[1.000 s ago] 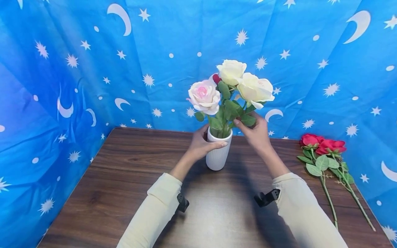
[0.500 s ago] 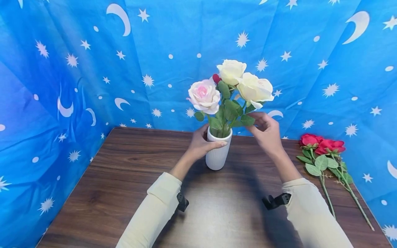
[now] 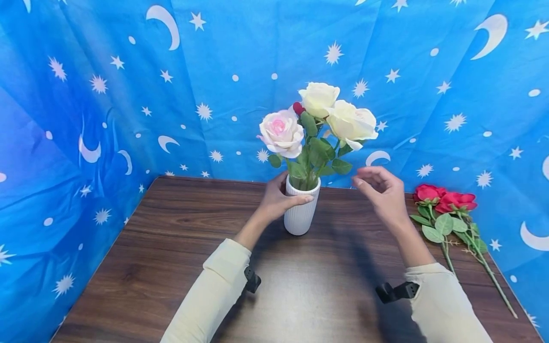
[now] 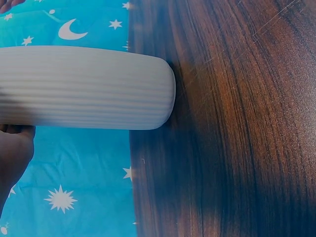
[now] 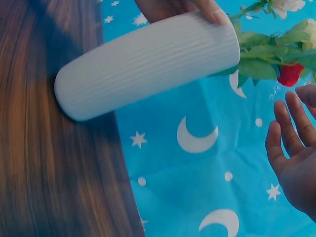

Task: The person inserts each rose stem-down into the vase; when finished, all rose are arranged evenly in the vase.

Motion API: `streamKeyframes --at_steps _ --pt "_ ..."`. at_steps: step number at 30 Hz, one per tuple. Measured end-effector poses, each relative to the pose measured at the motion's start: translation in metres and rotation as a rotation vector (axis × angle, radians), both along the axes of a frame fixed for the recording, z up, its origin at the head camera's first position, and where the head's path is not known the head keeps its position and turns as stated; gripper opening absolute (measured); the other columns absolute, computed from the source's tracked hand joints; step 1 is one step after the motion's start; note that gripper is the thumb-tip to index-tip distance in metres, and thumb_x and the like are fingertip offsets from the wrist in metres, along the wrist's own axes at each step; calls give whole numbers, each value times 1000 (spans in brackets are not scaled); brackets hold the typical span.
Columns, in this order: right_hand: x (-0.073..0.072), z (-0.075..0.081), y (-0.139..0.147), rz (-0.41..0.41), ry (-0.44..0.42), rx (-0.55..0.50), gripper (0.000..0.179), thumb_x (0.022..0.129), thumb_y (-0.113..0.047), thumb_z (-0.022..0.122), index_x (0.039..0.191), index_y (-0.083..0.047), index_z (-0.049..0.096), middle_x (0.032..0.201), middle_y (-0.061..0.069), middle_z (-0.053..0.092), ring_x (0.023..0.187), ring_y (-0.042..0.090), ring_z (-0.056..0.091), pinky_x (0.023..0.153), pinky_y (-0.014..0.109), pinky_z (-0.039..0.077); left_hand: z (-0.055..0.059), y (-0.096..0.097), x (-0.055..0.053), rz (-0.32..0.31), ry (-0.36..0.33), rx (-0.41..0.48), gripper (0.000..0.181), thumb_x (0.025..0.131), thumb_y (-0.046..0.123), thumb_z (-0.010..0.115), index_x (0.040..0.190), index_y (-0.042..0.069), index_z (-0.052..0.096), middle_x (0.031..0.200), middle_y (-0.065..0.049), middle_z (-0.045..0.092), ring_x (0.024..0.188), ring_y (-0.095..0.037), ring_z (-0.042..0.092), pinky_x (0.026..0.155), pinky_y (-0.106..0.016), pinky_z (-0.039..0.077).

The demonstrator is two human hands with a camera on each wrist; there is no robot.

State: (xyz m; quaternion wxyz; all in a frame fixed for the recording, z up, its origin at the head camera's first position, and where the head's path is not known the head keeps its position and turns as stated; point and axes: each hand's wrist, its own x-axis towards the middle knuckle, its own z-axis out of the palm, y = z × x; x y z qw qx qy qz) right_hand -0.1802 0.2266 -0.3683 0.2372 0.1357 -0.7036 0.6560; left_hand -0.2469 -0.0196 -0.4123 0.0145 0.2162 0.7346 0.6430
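A white ribbed vase (image 3: 302, 214) stands upright on the wooden table, gripped near its rim by my left hand (image 3: 276, 200), the thumb across its front. In it stand a pale pink rose (image 3: 281, 133), two cream roses (image 3: 352, 123) and a mostly hidden red bloom (image 3: 298, 108), with green leaves (image 3: 320, 151) above the rim. My right hand (image 3: 384, 195) is in the air right of the vase, apart from the leaves, its fingers relaxed and holding nothing. The right wrist view shows this hand (image 5: 298, 153) beside the stems, and the vase's ribbed side (image 5: 148, 64).
Two red roses (image 3: 455, 202) with long stems lie on the table's right side. Behind and at the left hangs a blue cloth (image 3: 240, 43) with white moons and stars. The brown wooden table (image 3: 171, 238) ends at this cloth.
My right hand has let go of the leaves beside the cream rose and drawn back to the right. The left hand and the vase have stayed in place.
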Motion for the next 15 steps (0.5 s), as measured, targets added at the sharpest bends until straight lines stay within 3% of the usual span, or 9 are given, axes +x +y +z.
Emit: streamKeyframes --at_steps 8,15 --pt "9 -8 35 -32 9 -76 22 89 17 61 103 3 71 89 -9 79 81 0 74 75 11 57 0 1 -3 1 2 -19 70 77 14 86 140 11 57 126 -15 70 108 -25 70 91 -37 60" --pt "12 -17 73 -144 -37 -150 24 89 17 63 99 -2 73 84 -8 79 76 1 74 70 12 57 1 1 -4 -1 -8 -16 70 78 16 86 141 12 56 128 -15 69 110 -26 70 92 -38 59"
